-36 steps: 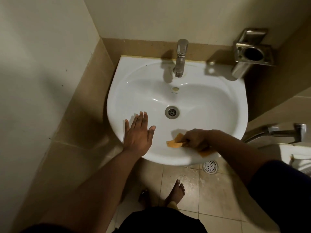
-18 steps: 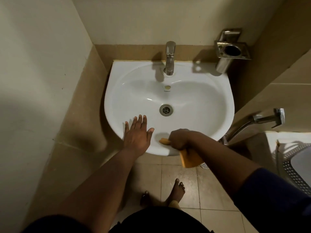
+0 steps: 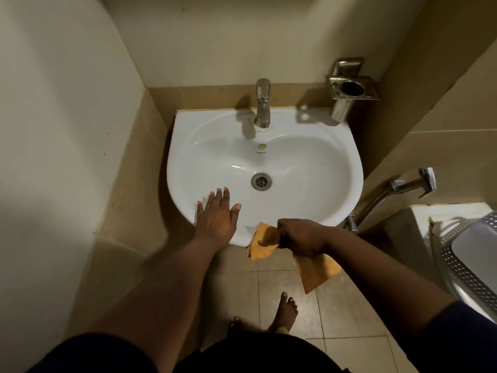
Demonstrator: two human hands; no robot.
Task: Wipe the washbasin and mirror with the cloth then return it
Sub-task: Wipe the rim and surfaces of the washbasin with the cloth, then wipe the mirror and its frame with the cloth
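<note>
The white washbasin [image 3: 309, 168] hangs on the tiled wall in the middle of the view, with a chrome tap [image 3: 262, 106] at its back and a drain [image 3: 261, 181] in the bowl. My left hand [image 3: 218, 218] lies flat on the front left rim, fingers spread. My right hand [image 3: 302, 236] grips an orange cloth [image 3: 316, 270] just off the basin's front edge; one end sticks out to the left, the other hangs below my wrist. No mirror is in view.
A metal holder [image 3: 349, 88] is fixed to the wall at the basin's back right. A chrome hand sprayer [image 3: 411, 184] juts out at right, above a grey plastic basket [image 3: 470, 262]. My bare feet [image 3: 286, 310] stand on beige floor tiles [image 3: 349, 313] under the basin.
My right hand with the cloth slid from the basin's front inner surface over the rim and now holds it just off the front edge. The left hand stayed put.
</note>
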